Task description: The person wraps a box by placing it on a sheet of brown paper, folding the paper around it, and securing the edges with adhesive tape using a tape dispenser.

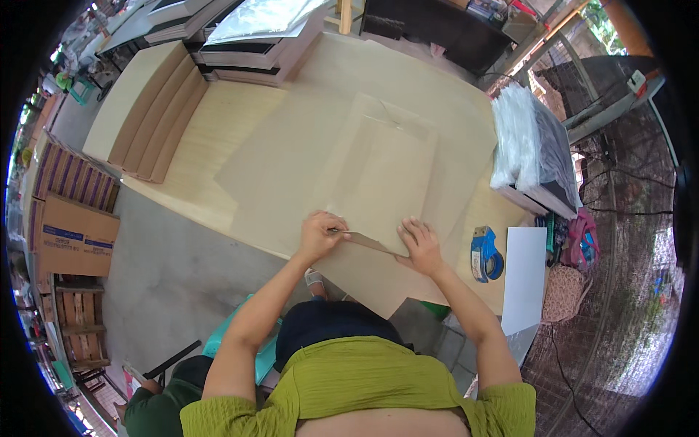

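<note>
A large sheet of brown wrapping paper (291,160) covers the middle of the table, with a flat rectangular shape, seemingly a packet (393,167), on it in matching brown. Along the near edge of this packet runs a raised paper fold (368,242). My left hand (321,234) has its fingers closed on the left end of that fold, pinching it. At the fold's right end, my right hand (420,246) rests on the paper with fingers stretched and slightly apart. Part of the paper hangs over the table's near edge in front of me.
A blue tape dispenser (483,255) sits right of my right hand, beside a white board (524,273). Plastic-wrapped boards (531,146) stack up at the right. Brown cartons (149,109) and stacked dark boards (251,54) occupy the far left. Another person's dark green sleeve (164,404) shows at lower left.
</note>
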A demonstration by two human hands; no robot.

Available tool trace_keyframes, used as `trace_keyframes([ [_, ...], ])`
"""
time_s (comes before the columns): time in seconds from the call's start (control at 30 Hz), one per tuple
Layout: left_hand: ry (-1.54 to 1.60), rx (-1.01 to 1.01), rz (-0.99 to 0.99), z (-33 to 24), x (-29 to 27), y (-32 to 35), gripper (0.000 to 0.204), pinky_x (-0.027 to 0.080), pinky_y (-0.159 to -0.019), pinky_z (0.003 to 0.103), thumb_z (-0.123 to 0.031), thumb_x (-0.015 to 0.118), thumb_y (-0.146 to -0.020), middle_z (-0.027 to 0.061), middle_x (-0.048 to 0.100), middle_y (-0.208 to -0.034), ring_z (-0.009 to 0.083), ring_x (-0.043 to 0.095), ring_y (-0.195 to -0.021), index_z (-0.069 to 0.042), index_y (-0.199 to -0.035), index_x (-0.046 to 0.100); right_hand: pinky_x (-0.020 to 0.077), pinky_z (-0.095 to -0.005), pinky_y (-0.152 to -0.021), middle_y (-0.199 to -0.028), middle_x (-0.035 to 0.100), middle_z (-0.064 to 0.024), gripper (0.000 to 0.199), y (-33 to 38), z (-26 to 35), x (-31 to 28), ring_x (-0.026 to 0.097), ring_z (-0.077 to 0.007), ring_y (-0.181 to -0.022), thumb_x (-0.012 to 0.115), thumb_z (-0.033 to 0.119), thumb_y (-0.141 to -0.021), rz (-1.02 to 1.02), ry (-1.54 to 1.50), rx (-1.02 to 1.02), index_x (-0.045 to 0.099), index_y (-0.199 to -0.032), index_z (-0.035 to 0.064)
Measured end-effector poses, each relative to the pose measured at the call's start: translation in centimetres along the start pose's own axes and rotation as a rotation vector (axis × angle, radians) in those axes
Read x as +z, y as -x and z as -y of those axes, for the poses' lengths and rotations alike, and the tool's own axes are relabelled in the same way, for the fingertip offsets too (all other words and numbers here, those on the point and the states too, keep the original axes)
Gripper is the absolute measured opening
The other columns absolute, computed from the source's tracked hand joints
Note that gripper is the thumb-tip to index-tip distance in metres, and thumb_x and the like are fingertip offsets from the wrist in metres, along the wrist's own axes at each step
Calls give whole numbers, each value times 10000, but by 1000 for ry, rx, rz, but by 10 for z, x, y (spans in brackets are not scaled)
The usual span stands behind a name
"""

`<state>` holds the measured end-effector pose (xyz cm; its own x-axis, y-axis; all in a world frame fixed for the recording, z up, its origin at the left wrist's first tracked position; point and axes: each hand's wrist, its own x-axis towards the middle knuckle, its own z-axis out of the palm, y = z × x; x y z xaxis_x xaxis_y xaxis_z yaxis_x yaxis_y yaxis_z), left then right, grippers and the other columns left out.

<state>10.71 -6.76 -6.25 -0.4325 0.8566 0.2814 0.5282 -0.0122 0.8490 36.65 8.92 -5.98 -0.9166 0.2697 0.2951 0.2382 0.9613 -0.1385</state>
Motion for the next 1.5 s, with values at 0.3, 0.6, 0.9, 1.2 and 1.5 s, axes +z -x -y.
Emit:
trace_keyframes([
  [0.3, 5, -59, 14, -4, -3, -3, 144, 496, -723, 333, -108, 811, -591, 36, 717, -784, 214, 651, -750, -82, -688, 707, 405, -434, -936, -1064, 608, -98, 397, -63, 36, -44, 522, -311, -1083, 805, 336, -651, -60, -395, 216, 660, -927, 90],
  [0.6, -84, -74, 66, -12, -7, -8, 128, 483, -721, 328, -104, 792, -643, 37, 701, -781, 221, 628, -779, -71, -724, 698, 387, -413, -788, -931, 515, -87, 213, -60, 41, 2, 484, -276, -899, 804, 171, -643, -131, -494, 244, 648, -746, 70],
  [0.9, -529, -206, -190, -23, 5, -2, 583, 253, -1037, 550, -344, 818, -641, 158, 367, -1416, 334, 350, -1302, -80, -1102, 577, 378, -400, -797, -900, 493, -88, 229, -74, 47, 10, 481, -268, -882, 813, 141, -625, -177, -509, 385, 621, -704, 45],
  [1.2, -116, -561, -321, -2, 23, -14, 1254, 85, -1113, 643, -403, 838, -599, 189, 191, -1515, 362, 206, -1415, -39, -1497, 41, 365, -501, -925, -1111, 492, -139, 521, -103, 50, 12, 478, -331, -1075, 779, 171, -672, -192, -440, 617, 549, -1116, 25],
  [1.5, -131, -502, -365, 24, 32, 6, 1286, 48, -1110, 646, -537, 770, -664, 223, 67, -1569, 386, 101, -1450, 9, -1501, -40, 202, -599, -1120, -1583, 192, -90, 1061, -114, 68, 8, 191, -299, -1453, 751, 502, -701, 359, -73, 24, 215, -1510, 74],
])
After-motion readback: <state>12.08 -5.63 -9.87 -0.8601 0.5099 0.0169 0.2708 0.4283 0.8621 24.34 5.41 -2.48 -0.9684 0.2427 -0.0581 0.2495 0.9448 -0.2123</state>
